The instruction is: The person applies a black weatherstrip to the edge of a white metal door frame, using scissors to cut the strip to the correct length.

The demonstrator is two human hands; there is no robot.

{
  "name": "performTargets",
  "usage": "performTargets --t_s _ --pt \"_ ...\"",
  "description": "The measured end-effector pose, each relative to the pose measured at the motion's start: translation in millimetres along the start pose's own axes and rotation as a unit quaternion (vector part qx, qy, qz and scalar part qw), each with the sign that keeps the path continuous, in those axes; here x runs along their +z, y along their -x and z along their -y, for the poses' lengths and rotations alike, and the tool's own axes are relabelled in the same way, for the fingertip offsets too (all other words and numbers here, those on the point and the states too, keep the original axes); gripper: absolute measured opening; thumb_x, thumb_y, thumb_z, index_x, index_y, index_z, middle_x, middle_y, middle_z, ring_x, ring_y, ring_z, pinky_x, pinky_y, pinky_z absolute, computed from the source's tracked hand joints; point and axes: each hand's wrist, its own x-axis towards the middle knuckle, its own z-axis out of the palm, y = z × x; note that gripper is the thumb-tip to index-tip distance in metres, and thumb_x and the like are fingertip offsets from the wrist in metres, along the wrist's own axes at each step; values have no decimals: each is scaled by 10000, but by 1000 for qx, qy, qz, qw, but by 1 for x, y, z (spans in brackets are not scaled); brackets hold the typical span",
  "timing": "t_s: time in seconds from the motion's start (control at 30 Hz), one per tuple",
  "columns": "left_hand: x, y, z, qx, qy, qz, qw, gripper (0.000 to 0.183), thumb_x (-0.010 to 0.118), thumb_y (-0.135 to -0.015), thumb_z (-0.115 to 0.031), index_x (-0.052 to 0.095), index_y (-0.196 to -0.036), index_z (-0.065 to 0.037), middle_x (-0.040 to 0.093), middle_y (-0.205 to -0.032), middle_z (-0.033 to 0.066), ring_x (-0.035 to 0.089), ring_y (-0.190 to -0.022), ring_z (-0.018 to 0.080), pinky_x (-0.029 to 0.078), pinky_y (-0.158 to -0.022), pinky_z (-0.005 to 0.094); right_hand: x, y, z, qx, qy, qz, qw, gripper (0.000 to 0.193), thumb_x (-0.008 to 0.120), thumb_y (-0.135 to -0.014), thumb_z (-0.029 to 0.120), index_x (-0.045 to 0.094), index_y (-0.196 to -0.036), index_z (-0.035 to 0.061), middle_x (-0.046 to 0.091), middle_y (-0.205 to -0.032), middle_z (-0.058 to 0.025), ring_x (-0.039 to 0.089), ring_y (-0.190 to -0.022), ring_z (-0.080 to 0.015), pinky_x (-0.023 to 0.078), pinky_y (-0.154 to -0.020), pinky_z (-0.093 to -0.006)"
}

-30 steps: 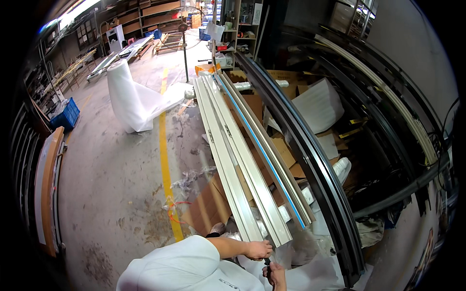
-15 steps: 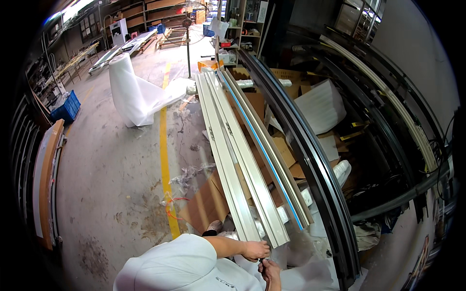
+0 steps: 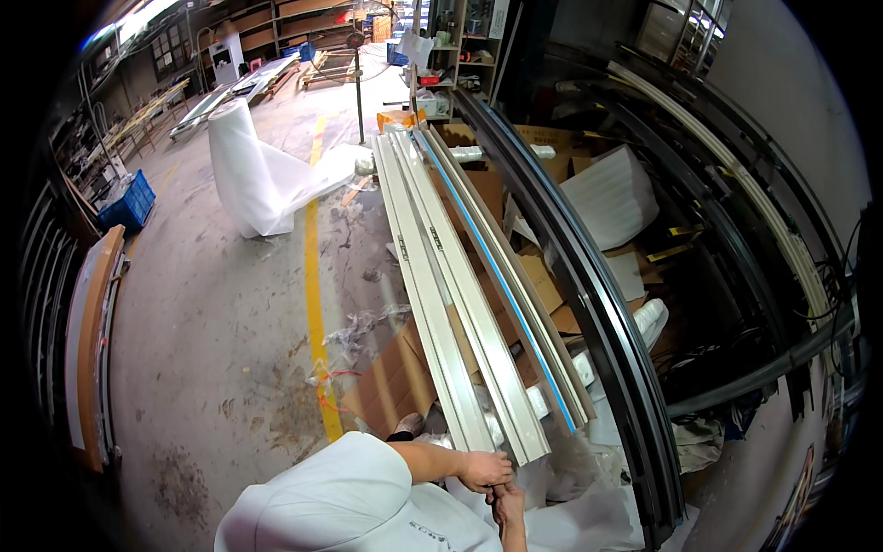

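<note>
Two long cream-coloured metal profiles, the left one [image 3: 432, 340] and the right one [image 3: 483, 354], lie side by side, each with a small dark slotted fitting partway along. At their near ends my left hand [image 3: 485, 470] is closed, fingers curled beside the left profile's end. Just below it my right hand [image 3: 509, 505] is also closed, its fingertips against the left hand. Something small and dark shows between the two hands, too covered by the fingers to name. To the right lies another profile with a blue strip [image 3: 501, 285].
Long black profiles [image 3: 589, 276] run along the right side. Cardboard [image 3: 391, 386] and clear plastic film lie beneath and left of the cream profiles. A white foam-wrap roll [image 3: 241, 170] stands on the floor beyond a yellow line [image 3: 315, 304]. A blue crate [image 3: 129, 201] sits far left.
My right hand has come up slightly, closer against my left hand. The dark piece between them is now more covered. The profiles appear to lie as before.
</note>
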Motion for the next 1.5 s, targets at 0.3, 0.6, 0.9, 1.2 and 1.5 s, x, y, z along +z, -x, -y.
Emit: performTargets --t_s 0.3,0.6,0.9,1.2,1.5 --pt "-1 -2 -2 6 -20 -8 1000 425 684 -742 -294 580 -1065 -39 589 -990 114 555 -996 282 380 -864 420 -19 -3 -31 -33 -44 0 998 155 609 -984 84 602 -869 -21 580 -662 -57 502 -526 -132 391 -500 -261" --pt "0 -3 -6 -5 -51 10 999 397 691 -745 -287 599 -1050 -51 601 -1022 101 553 -1011 279 381 -867 420 -14 -16 -28 -54 -38 6 998 150 613 -966 66 614 -836 -7 584 -653 -57 494 -498 -131 372 -469 -254" --pt "-8 2 -11 -10 -77 1 997 346 674 -768 -292 588 -1018 -70 589 -975 91 559 -986 270 375 -851 412 -17 -13 -37 -50 -40 25 998 145 632 -987 147 618 -901 30 577 -669 -50 514 -531 -145 408 -493 -267" --pt "-13 1 -4 -7 16 23 1000 458 688 -760 -338 620 -1094 -32 629 -1049 140 578 -1041 323 406 -911 447 -1 -7 -34 -44 -70 -41 996 161 622 -996 149 630 -943 -3 622 -725 -79 535 -521 -158 427 -471 -271" --pt "-107 74 0 72 305 -62 948 510 669 -772 -289 607 -1153 44 629 -1067 251 580 -1081 418 457 -950 475 24 -5 -32 -182 191 -413 872 218 609 -967 118 625 -997 -97 648 -798 -148 601 -680 -278 499 -661 -393"
